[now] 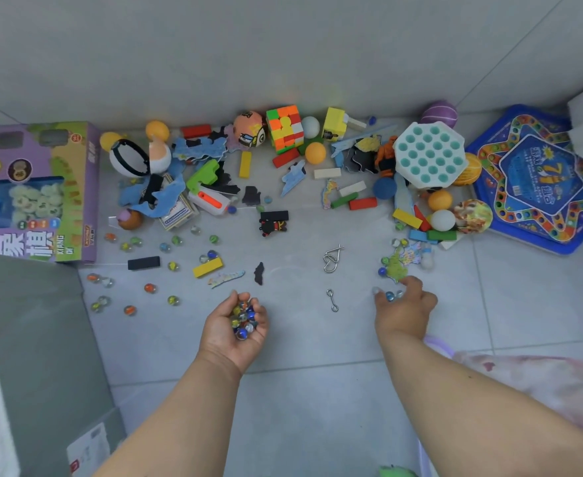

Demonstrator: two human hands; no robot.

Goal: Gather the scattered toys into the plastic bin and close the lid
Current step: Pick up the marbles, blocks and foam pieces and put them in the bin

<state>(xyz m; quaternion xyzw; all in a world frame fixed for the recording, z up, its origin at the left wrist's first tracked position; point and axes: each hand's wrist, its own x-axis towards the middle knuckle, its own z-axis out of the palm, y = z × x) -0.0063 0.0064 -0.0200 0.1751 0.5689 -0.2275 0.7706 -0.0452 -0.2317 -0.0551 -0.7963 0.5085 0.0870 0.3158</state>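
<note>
Marbles first. We see our left hand cupped palm-up, fingers curled around a heap of glass marbles. Our right hand is down at the floor, fingertips pinching at a few marbles just beside a green jigsaw piece.

More loose marbles lie scattered to the left, between the purple game box and a yellow block. Further out, along the wall, the main heap: a speed cube, ping-pong balls, wooden blocks, a teal-and-white octagonal tray, and a blue star-shaped board at far right. Two metal puzzle pieces lie between our hands.

We cannot pick out the plastic bin for certain. A pale lilac rim shows by the right forearm and may be it; no lid is seen.

Judgement: we are early in the gather, and most toys remain on the tiles. The left palm looks nearly full, so we would keep it level and tightly cupped, since marbles roll off easily. Best to sweep the right-hand few together against the floor, not pick singly, then empty both hands low into the bin so nothing bounces out.
</note>
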